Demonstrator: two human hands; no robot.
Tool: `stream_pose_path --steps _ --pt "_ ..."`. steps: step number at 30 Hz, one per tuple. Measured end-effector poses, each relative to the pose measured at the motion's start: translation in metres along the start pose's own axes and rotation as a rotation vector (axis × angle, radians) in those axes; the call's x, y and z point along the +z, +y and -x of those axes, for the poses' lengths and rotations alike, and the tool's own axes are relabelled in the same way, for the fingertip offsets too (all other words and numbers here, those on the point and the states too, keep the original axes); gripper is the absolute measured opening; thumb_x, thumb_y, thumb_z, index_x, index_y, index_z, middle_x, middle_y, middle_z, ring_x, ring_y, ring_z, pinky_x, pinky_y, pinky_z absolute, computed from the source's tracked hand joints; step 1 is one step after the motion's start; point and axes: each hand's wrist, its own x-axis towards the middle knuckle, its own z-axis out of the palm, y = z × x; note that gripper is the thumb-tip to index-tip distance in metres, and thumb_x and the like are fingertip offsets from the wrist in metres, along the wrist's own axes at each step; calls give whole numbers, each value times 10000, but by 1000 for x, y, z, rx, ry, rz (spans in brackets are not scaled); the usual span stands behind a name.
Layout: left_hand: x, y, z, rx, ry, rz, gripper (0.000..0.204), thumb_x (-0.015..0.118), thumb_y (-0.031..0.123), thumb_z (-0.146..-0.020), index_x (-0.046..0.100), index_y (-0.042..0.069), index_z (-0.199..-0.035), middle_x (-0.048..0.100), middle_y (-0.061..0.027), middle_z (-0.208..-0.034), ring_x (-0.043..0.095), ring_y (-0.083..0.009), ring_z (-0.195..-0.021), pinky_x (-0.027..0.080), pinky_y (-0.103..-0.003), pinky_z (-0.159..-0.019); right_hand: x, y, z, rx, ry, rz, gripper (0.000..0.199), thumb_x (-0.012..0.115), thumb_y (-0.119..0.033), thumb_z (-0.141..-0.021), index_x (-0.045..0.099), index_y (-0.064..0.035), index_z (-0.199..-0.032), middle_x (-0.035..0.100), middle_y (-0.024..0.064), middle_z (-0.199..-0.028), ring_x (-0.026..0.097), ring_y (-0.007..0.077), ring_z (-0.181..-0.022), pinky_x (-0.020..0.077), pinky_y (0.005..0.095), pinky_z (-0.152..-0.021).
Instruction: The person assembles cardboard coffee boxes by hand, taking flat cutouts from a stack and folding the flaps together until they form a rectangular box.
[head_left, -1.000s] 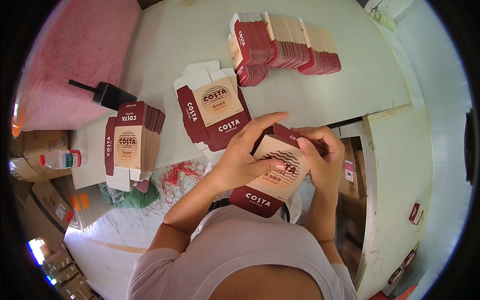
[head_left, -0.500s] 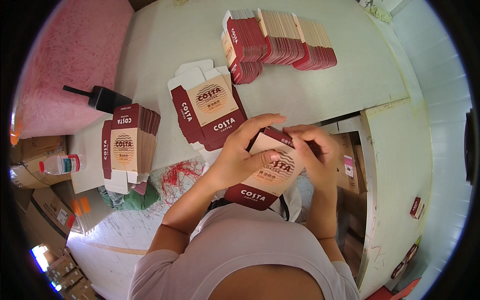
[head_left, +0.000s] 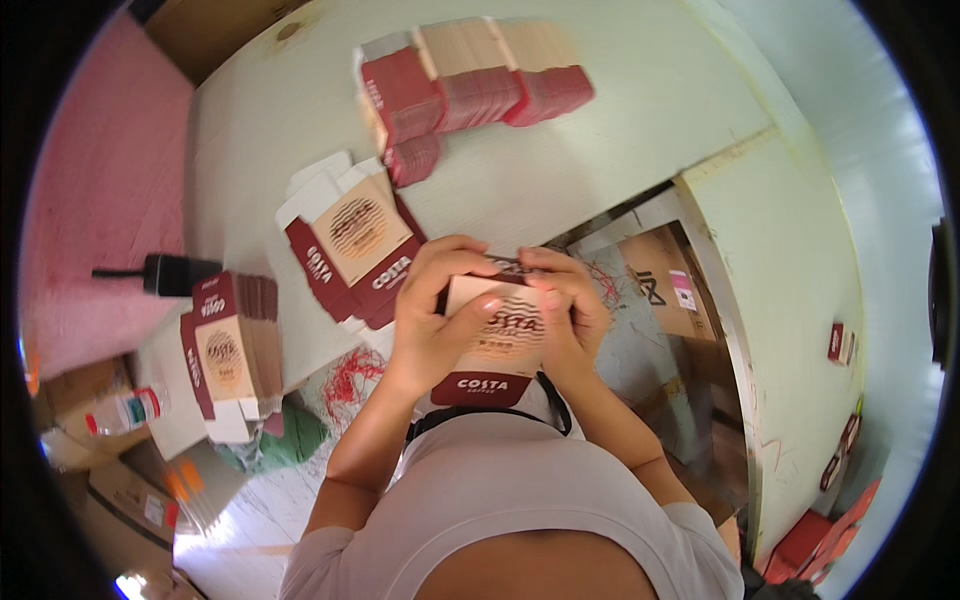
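While both hands grip it near the chest, the tan-and-maroon paper carton (head_left: 495, 340) stands partly folded; left hand (head_left: 430, 320) fingers curl over its left edge, right hand (head_left: 570, 310) fingers pinch its top flap.

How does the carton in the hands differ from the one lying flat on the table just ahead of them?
The held carton is folded up into a box shape; the flat carton lies spread open with its white flaps showing. The held carton is clasped by the left hand and right hand above the lap; the flat carton rests untouched on the table. Both are tan and dark red with the same dark round emblem.
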Motion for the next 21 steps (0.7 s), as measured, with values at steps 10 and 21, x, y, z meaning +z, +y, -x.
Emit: stream_pose_path --steps 10,21 --pt "67 -16 -8 -118 -110 142 151 496 178 -889 499 27 -875 486 -102 -1015 486 -177 -940 359 -311 -872 -74 -28 31 418 -44 -152 874 663 -97 -733 98 -59 -1399 314 157 -1341 310 265 -1238 256 336 -1013" --pt "-8 -54 -16 95 -82 -58 349 465 235 -896 447 12 -1163 401 -147 -1239 438 -263 -1119 362 -383 -926 -272 -85 88 47 1459 -37 633 488 -308 -883 118 -157 -1375 315 152 -1339 488 277 -1095 426 369 -867"
